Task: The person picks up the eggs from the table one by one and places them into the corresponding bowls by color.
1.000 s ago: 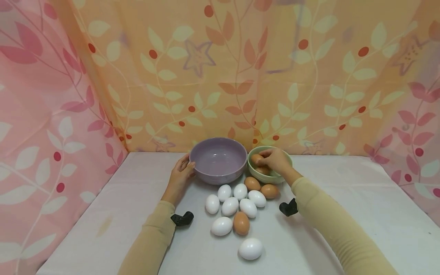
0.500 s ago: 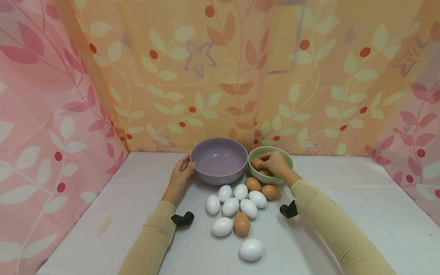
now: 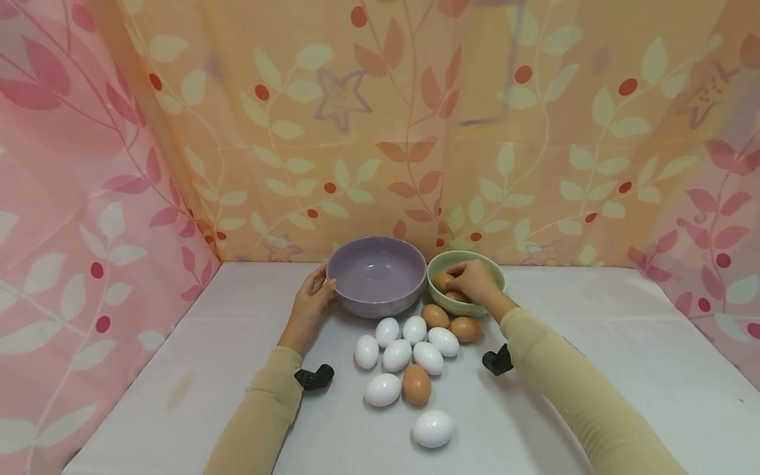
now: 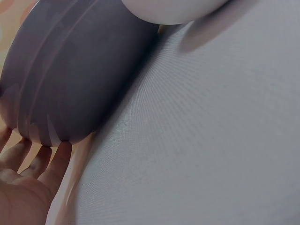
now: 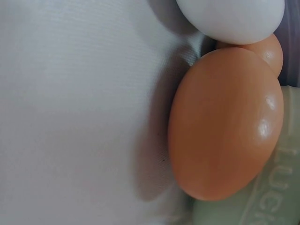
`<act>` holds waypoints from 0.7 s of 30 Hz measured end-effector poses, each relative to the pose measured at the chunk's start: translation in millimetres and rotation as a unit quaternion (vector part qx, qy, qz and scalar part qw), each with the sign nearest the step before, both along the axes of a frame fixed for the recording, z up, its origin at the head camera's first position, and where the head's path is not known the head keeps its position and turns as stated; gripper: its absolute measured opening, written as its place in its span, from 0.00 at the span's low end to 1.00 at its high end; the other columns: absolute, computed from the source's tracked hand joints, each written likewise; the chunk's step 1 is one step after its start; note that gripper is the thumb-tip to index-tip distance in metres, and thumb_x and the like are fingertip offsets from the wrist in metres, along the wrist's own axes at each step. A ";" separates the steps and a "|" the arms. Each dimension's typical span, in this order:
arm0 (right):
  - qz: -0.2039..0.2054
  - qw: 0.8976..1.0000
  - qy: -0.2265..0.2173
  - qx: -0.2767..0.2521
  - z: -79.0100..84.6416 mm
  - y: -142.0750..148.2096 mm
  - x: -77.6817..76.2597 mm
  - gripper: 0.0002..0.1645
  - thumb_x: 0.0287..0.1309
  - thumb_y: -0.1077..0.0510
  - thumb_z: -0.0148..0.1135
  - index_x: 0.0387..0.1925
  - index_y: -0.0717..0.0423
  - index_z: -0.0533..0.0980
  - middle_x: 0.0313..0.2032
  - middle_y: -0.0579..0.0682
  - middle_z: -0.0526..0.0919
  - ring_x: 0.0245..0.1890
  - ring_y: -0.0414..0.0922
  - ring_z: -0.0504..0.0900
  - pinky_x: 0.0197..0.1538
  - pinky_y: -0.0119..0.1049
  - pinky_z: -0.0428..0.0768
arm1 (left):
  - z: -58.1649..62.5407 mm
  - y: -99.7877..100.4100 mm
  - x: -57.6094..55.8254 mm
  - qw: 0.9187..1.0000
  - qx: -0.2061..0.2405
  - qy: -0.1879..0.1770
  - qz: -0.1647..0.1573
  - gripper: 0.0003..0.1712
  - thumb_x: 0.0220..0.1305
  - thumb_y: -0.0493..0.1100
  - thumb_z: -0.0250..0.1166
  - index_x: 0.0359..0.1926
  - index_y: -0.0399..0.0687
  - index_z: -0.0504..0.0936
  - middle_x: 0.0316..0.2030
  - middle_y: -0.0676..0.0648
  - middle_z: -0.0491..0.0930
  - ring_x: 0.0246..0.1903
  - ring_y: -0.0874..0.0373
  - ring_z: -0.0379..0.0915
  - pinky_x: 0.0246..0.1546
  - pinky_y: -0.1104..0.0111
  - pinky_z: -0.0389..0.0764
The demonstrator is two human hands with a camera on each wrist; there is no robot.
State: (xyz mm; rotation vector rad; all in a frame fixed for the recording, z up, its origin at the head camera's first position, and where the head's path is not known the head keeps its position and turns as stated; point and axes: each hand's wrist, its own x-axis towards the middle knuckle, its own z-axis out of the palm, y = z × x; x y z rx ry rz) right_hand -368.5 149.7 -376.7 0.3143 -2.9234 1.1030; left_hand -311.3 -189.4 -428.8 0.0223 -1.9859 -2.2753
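Observation:
My left hand [image 3: 310, 307] rests against the left side of a wide purple bowl [image 3: 377, 309]. In the left wrist view its extended fingertips [image 4: 61, 150] touch the bowl's outer wall. Inside a smaller green bowl [image 3: 446, 261], my right hand [image 3: 479, 284] pinches a brown egg [image 3: 442, 282] between thumb and fingers. Another brown egg [image 3: 456, 297] lies below it in the bowl, partly hidden by the hand. The right wrist view does not show the hand; a large brown egg [image 5: 225, 126] on the cloth sits close by the green bowl's wall [image 5: 215, 216].
Several white eggs [image 3: 397, 355] lie in front of the bowls. Among them are brown eggs [image 3: 417, 384], two right before the green bowl. A single white egg [image 3: 433, 429] lies nearest me. A floral curtain [image 3: 380, 132] hangs behind the white-covered table [image 3: 237, 290].
My right hand has lowered slightly into the green bowl with the brown egg. The left hand stays against the purple bowl, and the eggs on the table have not moved.

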 end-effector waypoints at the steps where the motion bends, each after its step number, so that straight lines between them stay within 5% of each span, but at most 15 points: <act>1: 0.000 1.000 0.002 0.002 0.2 -0.3 0.0 0.25 0.54 0.56 0.73 0.50 0.67 0.82 0.50 0.61 0.86 0.52 0.55 0.83 0.55 0.45 0.81 | 0.4 -0.2 0.3 1.000 -0.002 0.001 0.000 0.35 0.72 0.44 0.60 0.75 0.50 0.59 0.76 0.46 0.57 0.68 0.53 0.64 0.49 0.75 0.78; 6: -0.003 1.000 -0.002 0.006 0.4 -0.2 1.2 0.24 0.56 0.56 0.72 0.52 0.66 0.81 0.51 0.61 0.85 0.52 0.54 0.83 0.55 0.43 0.81 | 1.4 0.6 1.1 1.000 -0.002 0.003 0.002 0.34 0.73 0.42 0.59 0.75 0.49 0.60 0.76 0.45 0.59 0.68 0.53 0.64 0.51 0.72 0.77; 13: -0.033 0.996 -0.039 -0.074 7.7 0.7 11.1 0.27 0.56 0.59 0.72 0.56 0.66 0.79 0.55 0.64 0.82 0.41 0.44 0.83 0.33 0.21 0.77 | 1.2 1.4 1.2 1.000 0.003 0.003 0.002 0.34 0.72 0.42 0.60 0.75 0.48 0.60 0.75 0.45 0.59 0.67 0.53 0.64 0.52 0.71 0.77; 21: -0.025 0.988 -0.039 -0.146 18.6 6.8 46.5 0.28 0.60 0.56 0.68 0.60 0.63 0.77 0.58 0.61 0.81 0.61 0.54 0.78 0.52 0.25 0.79 | 1.9 1.5 2.1 1.000 0.006 0.000 0.002 0.34 0.72 0.42 0.60 0.75 0.50 0.60 0.76 0.47 0.59 0.65 0.55 0.65 0.52 0.72 0.78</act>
